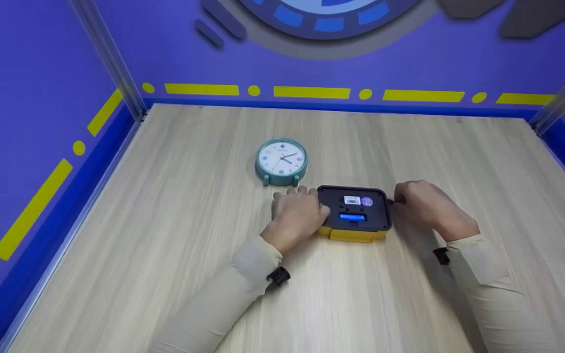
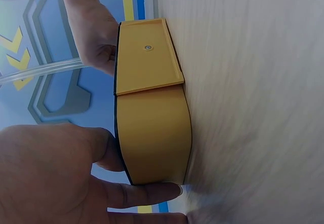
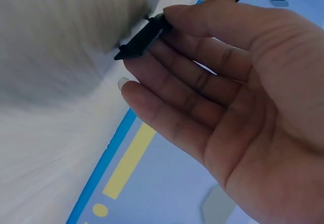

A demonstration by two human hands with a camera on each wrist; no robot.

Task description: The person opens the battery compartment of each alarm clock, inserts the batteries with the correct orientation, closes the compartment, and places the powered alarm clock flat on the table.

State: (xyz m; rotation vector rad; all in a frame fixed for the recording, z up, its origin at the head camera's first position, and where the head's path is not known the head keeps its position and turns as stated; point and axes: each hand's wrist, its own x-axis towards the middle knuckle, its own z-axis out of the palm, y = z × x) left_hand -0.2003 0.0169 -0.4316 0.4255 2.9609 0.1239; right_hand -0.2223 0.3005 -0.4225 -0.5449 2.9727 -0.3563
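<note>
A yellow clock (image 1: 351, 236) lies face down, its black back upward with a blue battery (image 1: 352, 217) in the uncovered battery slot. My left hand (image 1: 296, 215) grips its left end, thumb at the back's edge and fingers along the side; the yellow case (image 2: 152, 133) fills the middle of the left wrist view. Just off the clock's right end, my right hand (image 1: 422, 203) pinches a small black battery cover (image 3: 144, 37) between thumb and fingertips. In the right wrist view the cover's small tabs show, and the other fingers lie loosely bent below it.
A round teal clock (image 1: 281, 162) with a white dial lies face up behind my left hand. The wood-grain table (image 1: 204, 196) is bordered by blue-purple panels (image 1: 312, 73) with yellow marks at the back and sides. Each sleeve cuff carries a black wrist band (image 1: 278, 276).
</note>
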